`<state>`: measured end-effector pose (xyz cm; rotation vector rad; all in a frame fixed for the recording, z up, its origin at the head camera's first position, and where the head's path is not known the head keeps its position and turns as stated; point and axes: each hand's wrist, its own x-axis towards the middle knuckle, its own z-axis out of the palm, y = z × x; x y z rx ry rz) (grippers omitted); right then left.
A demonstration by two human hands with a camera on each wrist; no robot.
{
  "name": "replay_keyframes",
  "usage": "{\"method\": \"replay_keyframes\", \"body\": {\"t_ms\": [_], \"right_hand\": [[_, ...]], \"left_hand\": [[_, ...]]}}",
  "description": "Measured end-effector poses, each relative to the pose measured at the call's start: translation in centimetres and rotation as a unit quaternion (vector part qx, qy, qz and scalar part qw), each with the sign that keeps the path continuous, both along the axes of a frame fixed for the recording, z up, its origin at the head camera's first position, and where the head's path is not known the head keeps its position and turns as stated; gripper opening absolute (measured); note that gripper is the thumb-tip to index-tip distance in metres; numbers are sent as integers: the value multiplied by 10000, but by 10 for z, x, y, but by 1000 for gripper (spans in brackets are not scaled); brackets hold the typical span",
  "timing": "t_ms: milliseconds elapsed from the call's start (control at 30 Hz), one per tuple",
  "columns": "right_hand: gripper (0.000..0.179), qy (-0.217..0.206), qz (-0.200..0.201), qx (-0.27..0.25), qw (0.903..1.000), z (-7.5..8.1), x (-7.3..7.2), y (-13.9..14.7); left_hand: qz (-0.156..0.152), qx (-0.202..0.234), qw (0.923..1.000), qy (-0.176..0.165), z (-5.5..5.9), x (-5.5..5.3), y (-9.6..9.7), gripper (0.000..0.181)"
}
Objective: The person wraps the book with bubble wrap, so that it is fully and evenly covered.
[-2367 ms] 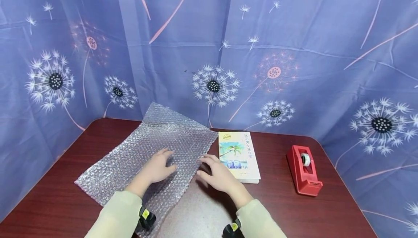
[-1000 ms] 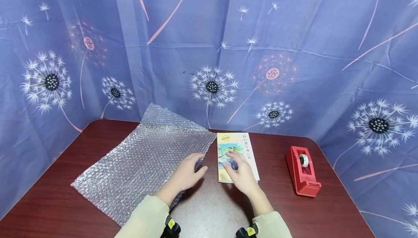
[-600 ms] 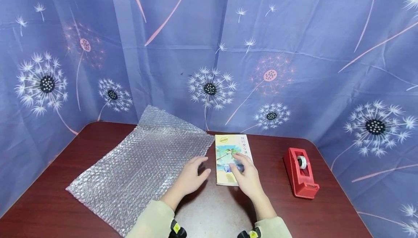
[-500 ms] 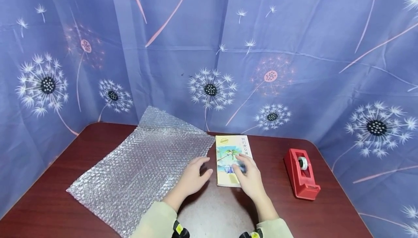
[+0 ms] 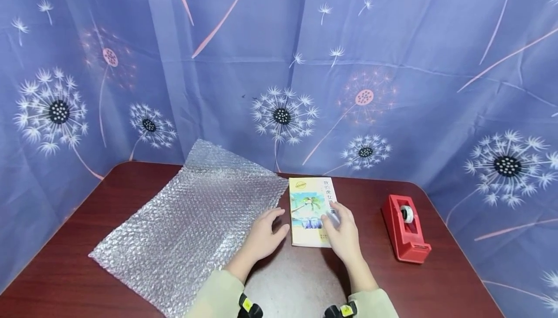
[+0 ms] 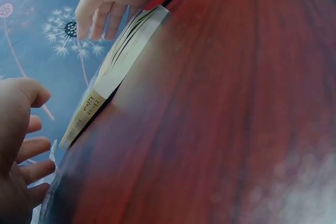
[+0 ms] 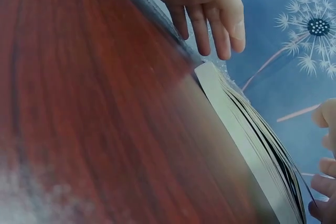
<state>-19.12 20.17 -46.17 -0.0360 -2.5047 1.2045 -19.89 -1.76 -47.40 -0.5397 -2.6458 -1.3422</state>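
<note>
Pale cloth sleeves [image 5: 215, 294] come in at the near side. Past them, the left grip [image 5: 263, 235] is released, fingers loosely parted near the book's left edge; the right grip [image 5: 345, 234] is loose too, thumb over the cover, though whether it touches cannot be told. Between them the book [image 5: 307, 211] lies flat on the surface [image 5: 292, 286]. It should be fairly light and bendy, its smooth cover a little slippery, its corners easily dented, so gripping spine and page edge together seems safest; pinching the cover alone could let the leaves fan. Spread to its left, the bubble wrap [image 5: 183, 230] is probably very light, limp and springy, best taken by an edge or corner. Only the head view gives the cover's palm picture, the whole sheet and the entire red tape dispenser [image 5: 406, 230]; both wrist views instead show the layered pages, and the left one the printed spine. Farthest back hangs the blue dandelion curtain [image 5: 244, 80].
</note>
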Motion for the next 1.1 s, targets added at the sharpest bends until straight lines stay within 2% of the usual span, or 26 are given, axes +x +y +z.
{"method": "replay_keyframes", "body": {"t_ms": [167, 367, 567, 700, 867, 1100], "right_hand": [[48, -198, -26, -84, 9998, -1, -1, 3], [48, -431, 57, 19, 9991, 2, -4, 4], [49, -658, 108, 93, 9977, 2, -7, 5], [50, -844, 79, 102, 9964, 0, -8, 6], [51, -1015, 38, 164, 9947, 0, -6, 7], [52, -1181, 31, 143, 9929, 3, -5, 8]], "left_hand": [[37, -473, 9987, -161, 6, -1, 4, 47], [131, -956, 9949, -281, 7, -4, 12, 50], [257, -1297, 9902, -452, 10, -5, 20, 53], [299, -1440, 9867, -690, 13, -5, 28, 55], [231, -1226, 9869, -1024, 15, -3, 37, 51], [297, -778, 9869, -1385, 17, -3, 44, 46]]}}
